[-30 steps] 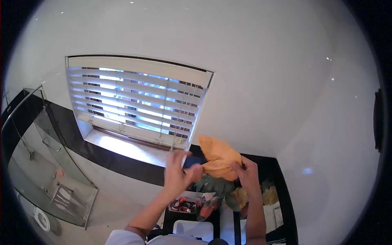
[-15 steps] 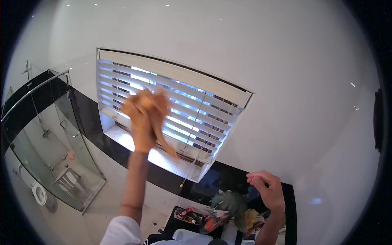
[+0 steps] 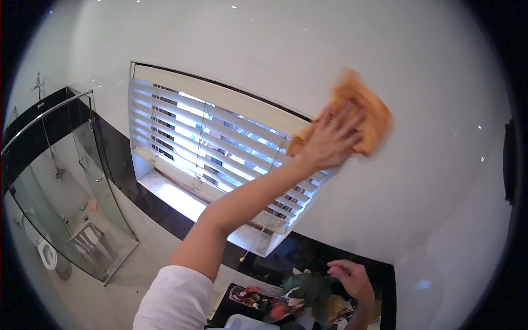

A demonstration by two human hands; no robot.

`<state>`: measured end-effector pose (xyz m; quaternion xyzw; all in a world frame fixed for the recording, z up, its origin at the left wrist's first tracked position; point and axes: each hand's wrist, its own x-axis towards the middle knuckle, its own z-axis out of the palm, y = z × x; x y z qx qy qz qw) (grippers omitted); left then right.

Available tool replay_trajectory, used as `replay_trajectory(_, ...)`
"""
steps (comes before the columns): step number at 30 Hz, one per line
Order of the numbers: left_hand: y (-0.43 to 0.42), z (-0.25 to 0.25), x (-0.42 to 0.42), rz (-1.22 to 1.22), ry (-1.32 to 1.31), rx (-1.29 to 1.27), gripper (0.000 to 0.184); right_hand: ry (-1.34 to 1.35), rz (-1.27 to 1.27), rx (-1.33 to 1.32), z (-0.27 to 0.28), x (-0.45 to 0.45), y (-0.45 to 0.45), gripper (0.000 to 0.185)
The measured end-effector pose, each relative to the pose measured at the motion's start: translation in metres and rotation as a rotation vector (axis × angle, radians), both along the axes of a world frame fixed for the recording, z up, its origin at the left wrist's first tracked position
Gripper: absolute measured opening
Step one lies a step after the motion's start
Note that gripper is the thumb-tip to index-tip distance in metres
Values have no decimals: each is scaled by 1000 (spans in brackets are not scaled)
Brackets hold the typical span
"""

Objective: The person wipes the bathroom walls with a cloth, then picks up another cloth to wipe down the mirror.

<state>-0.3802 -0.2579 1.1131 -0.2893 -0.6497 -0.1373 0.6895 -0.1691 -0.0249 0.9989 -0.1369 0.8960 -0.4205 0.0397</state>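
Observation:
My left hand [image 3: 333, 137] reaches up and right, pressing an orange cloth [image 3: 374, 118] against the white wall beside the window's upper right corner. Its fingers are spread over the cloth, whose edges are blurred. Low at the right, my right hand [image 3: 355, 279] hovers near the dark green leaves [image 3: 313, 289] with its fingers loosely bent and nothing in them. White blinds [image 3: 190, 135] hang in the window, partly hidden behind my left forearm.
Below the window are a tray of small items [image 3: 247, 297], flowers and a white basin [image 3: 250, 323]. A black band [image 3: 157, 214] runs along the wall. At the left are a glass shower enclosure [image 3: 41, 192], a grey chair [image 3: 88, 242] and a toilet [image 3: 48, 256].
The cloth passed from between both hands into my left hand, moved up before the blinds, then swept right onto the wall. My right hand let go and dropped lower right.

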Motion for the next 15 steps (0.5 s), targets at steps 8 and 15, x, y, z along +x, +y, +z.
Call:
replay_trajectory(8,-142,58,-6,263,-67,-1,36,-132,51,111,-30,-29,4,24)
replay_trajectory(15,-393,58,-38,582,94,485,46,-235,-7,50,-63,-41,58,27)
